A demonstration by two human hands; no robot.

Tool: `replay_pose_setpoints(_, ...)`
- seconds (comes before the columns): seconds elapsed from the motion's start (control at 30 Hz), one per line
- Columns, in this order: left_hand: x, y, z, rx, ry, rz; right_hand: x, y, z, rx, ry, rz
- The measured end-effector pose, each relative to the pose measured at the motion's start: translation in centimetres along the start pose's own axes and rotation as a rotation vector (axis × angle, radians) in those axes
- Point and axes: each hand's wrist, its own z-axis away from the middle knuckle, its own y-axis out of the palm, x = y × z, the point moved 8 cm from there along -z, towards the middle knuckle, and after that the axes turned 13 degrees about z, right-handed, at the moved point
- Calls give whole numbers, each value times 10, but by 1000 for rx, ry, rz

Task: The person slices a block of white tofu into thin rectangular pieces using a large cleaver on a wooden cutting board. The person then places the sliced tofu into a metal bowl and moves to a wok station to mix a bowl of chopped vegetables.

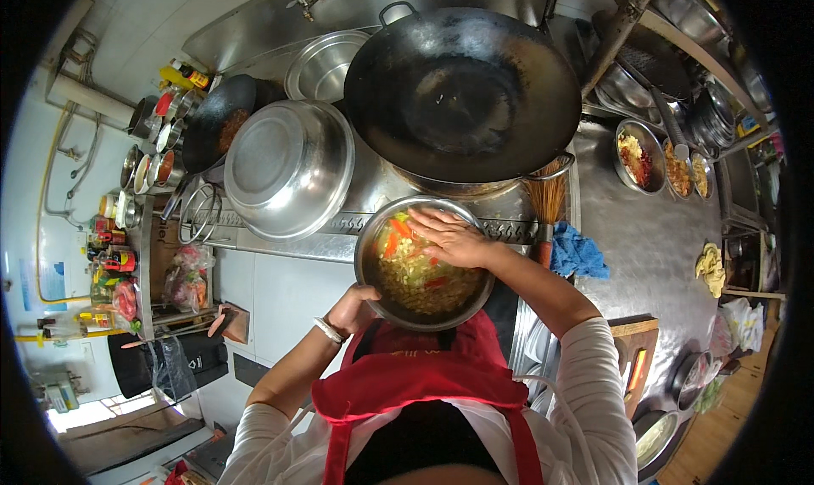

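A round metal bowl is held in front of my red apron. Inside it are chopped green and pale vegetable pieces in liquid, with several orange-red strips among them. My left hand grips the bowl's near left side, thumb up at the rim. Over the far right part of the bowl lies my right hand, palm down and fingers stretched out across the vegetables. Whether its fingertips dip into the liquid I cannot tell.
A large black wok sits on the stove just beyond the bowl. An upturned metal basin lies to its left. At the right stand a bamboo brush, a blue cloth and a wooden board on the steel counter.
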Motion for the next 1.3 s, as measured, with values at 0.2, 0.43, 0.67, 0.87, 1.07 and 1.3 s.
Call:
replay_pose_setpoints(0.2, -2, 2, -7, 18, -16, -29, -9, 5, 0, 23, -5, -40)
replay_pose_setpoints(0.43, -11, 25, -1, 6, -31, -57, -16, 7, 2, 7, 13, -50)
replay_pose_setpoints(0.67, -16, 30, 3, -47, -25, -111, -17, 11, 0, -27, -2, -38)
replay_pose_setpoints(0.87, -20, 41, 6, -29, -41, -120, -21, 16, -3, -25, -2, -42)
replay_pose_setpoints(1.07, -18, 32, -2, -26, -47, -126, -23, 15, -4, -38, -9, -76)
replay_pose_setpoints(1.3, -20, 34, -6, 11, -89, -154, -23, 11, -4, 30, 16, -135)
